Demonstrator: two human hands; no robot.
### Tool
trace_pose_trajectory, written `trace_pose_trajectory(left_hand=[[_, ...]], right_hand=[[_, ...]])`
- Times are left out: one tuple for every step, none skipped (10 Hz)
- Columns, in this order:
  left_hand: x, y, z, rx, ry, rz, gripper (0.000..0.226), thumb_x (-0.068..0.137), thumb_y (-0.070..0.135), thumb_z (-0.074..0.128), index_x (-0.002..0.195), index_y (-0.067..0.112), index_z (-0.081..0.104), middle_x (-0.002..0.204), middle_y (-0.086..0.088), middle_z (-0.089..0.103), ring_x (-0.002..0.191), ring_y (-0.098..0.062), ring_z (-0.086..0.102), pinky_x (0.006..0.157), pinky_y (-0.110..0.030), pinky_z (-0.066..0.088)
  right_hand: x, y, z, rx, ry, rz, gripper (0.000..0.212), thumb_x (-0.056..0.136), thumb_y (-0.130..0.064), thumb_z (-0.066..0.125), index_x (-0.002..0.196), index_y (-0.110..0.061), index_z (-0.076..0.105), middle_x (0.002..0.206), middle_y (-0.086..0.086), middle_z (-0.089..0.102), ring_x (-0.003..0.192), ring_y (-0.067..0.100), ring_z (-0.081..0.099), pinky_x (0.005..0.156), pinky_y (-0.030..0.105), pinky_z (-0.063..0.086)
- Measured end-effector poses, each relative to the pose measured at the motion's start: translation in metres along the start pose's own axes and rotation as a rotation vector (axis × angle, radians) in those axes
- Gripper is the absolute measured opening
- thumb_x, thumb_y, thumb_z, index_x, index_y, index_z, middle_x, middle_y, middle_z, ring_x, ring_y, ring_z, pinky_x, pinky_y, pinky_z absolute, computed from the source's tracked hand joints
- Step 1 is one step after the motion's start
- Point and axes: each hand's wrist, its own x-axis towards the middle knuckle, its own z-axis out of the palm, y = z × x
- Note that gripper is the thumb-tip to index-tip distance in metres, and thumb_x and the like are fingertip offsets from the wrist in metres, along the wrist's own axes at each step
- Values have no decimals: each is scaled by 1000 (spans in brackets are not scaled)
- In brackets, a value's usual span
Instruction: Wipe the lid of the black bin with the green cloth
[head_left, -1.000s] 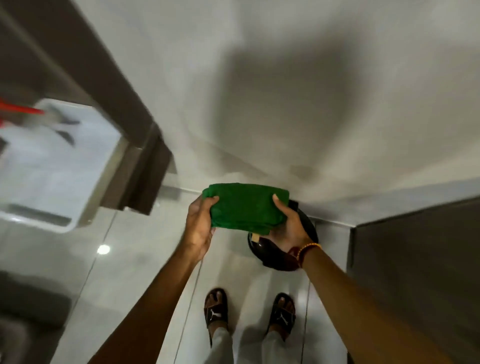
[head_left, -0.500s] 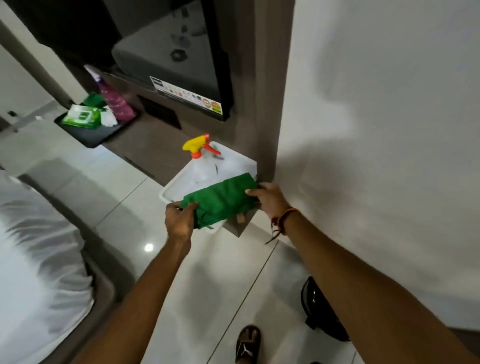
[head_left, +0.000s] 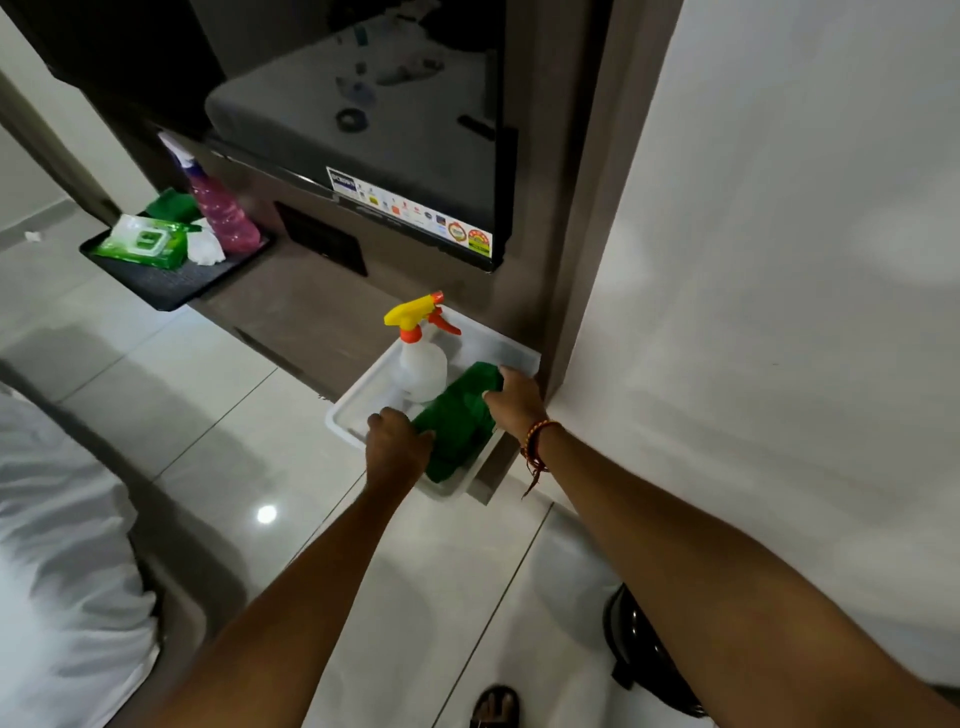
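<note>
Both hands at the white tray (head_left: 519, 358) on the low brown ledge. The cloth (head_left: 457, 421), folded and green, lies in the tray's right half, touching the base of the clear spray bottle (head_left: 421, 364) with its yellow and orange trigger. The left hand (head_left: 397, 447) has its fingers curled onto the near-left end of the cloth; the right hand (head_left: 514, 400), a beaded band (head_left: 535, 441) at its wrist, has its fingers bent over the far-right end. How firmly either hand pinches the cloth cannot be told from this angle. The bin (head_left: 644, 654), black and glossy, stands on the tiled floor at lower right, well apart from the cloth and partly hidden by the right forearm; its lid cannot be made out separately. Upper left: a black tray (head_left: 171, 286) carrying a pink spray bottle (head_left: 223, 218) and a green wipes pack (head_left: 145, 241). A sandalled foot (head_left: 496, 706) shows at the bottom edge
</note>
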Motion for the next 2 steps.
trace_pose_trajectory(left_hand=[[-11, 8, -8, 315, 182, 202, 42, 87, 29, 68, 112, -2, 56, 111, -23, 60, 103, -43, 57, 85, -53, 53], [-28, 37, -15, 362, 254, 457, 30, 89, 29, 62, 106, 4, 60, 105, -16, 65, 94, -34, 62, 78, -45, 53]], right_hand=[[-20, 0, -20, -89, -9, -111, 50, 99, 1, 55, 148, -1, 46, 149, 20, 53, 142, 36, 49, 116, 41, 45], [-46, -2, -51, -226, 49, -217, 43, 102, -9, 55, 145, -4, 50, 146, 18, 56, 139, 33, 52, 115, 43, 48]])
